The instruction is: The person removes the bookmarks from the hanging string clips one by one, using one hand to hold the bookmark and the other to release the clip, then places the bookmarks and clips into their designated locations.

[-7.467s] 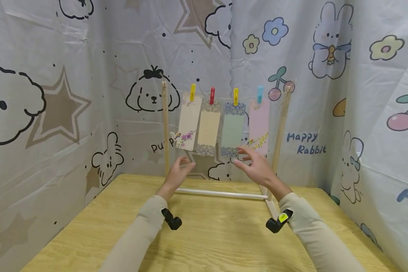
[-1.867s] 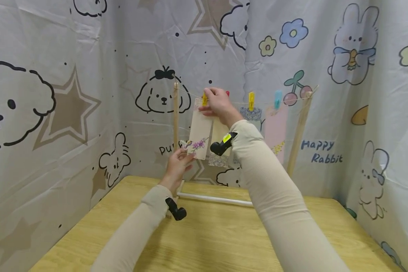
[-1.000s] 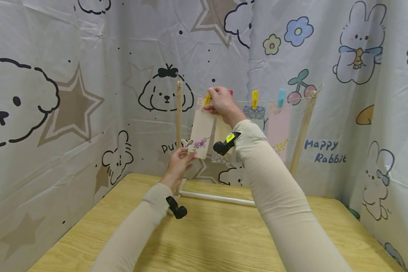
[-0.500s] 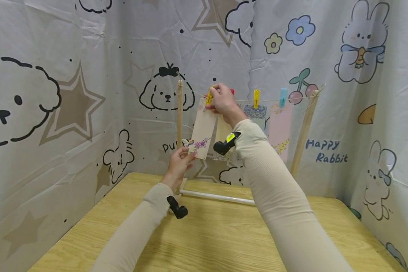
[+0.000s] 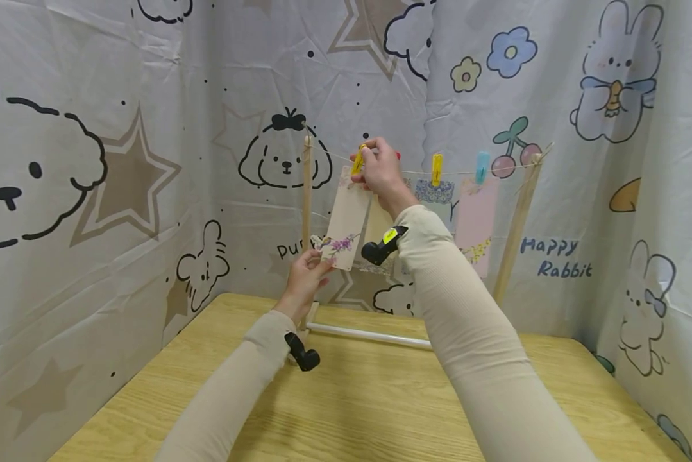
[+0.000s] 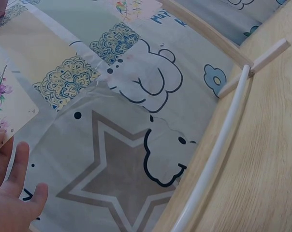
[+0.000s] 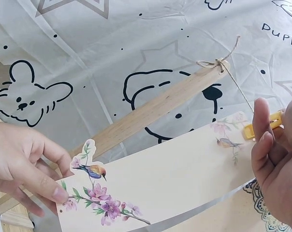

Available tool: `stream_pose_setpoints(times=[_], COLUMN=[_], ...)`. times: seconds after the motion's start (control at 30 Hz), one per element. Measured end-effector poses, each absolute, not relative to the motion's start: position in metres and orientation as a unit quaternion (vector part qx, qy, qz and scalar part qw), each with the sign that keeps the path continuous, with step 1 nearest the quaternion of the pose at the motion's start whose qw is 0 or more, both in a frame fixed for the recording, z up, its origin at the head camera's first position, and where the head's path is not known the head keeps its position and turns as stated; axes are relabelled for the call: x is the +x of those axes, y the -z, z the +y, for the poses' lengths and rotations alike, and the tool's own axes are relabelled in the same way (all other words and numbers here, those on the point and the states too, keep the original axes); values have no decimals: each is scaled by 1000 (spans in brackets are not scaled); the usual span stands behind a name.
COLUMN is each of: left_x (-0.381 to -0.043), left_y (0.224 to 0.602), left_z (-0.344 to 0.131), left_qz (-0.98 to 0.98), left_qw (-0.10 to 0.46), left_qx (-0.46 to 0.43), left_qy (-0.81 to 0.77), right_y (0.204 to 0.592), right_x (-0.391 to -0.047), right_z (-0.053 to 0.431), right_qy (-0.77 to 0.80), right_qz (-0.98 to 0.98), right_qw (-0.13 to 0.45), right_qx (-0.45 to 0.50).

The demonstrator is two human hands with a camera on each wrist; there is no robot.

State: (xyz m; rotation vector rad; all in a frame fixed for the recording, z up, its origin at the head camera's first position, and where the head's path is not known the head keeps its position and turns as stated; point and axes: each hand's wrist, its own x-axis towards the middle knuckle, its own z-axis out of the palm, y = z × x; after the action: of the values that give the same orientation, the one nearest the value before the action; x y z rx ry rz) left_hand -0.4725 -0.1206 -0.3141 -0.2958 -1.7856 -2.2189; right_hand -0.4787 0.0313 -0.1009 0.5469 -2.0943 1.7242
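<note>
A cream bookmark-like card (image 5: pixel 347 208) with a bird and pink blossoms (image 7: pixel 105 200) hangs at the left end of a string. My left hand (image 5: pixel 304 279) pinches its lower left corner between thumb and fingers; in the left wrist view, the other fingers of that hand (image 6: pixel 13 188) are spread. Up at the card's top edge, my right hand (image 5: pixel 382 168) grips a yellow clothespin (image 5: pixel 358 159), which leans to the right. Whether the clothespin still bites the card is hard to tell. A yellowish lace-patterned card (image 6: pixel 54 53) hangs behind my right hand, its red clothespin (image 5: pixel 398 156) mostly covered.
A green card (image 5: pixel 438 208) under a yellow clothespin (image 5: pixel 437 170) and a pink card (image 5: pixel 476 215) under a blue clothespin (image 5: pixel 482 168) hang farther right. Wooden posts (image 5: pixel 307 192) hold the string, with a white bar (image 5: pixel 374 335) low between them on the wooden table (image 5: pixel 346 398).
Both hands were apart from the cards at first. Since then my left hand has taken the cream card's corner and my right hand its clothespin, which has lately tilted and risen slightly.
</note>
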Motion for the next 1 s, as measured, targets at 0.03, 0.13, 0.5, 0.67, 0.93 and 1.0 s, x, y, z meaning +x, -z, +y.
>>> stream_pose_setpoints(times=[0.03, 0.13, 0.5, 0.67, 0.93, 1.0], left_x=[-473, -472, -470, -472, -472, -472], left_y=[314, 313, 314, 315, 316, 316], left_z=[-120, -120, -120, -120, -121, -122], left_qz=[-617, -618, -621, -618, -610, -609], left_qw=[139, 138, 145, 146, 150, 151], left_qx=[-103, -102, -98, -97, -100, -101], left_qy=[767, 767, 764, 767, 771, 772], right_y=[101, 102, 103, 103, 100, 100], right_x=[-479, -479, -480, -481, -477, -477], right_z=[31, 31, 31, 32, 36, 36], right_qy=[-613, -624, -646, -660, -677, -673], right_qz=[-742, -732, -704, -692, -673, -676], right_qw=[190, 194, 218, 219, 212, 209], right_qx=[194, 190, 198, 195, 210, 217])
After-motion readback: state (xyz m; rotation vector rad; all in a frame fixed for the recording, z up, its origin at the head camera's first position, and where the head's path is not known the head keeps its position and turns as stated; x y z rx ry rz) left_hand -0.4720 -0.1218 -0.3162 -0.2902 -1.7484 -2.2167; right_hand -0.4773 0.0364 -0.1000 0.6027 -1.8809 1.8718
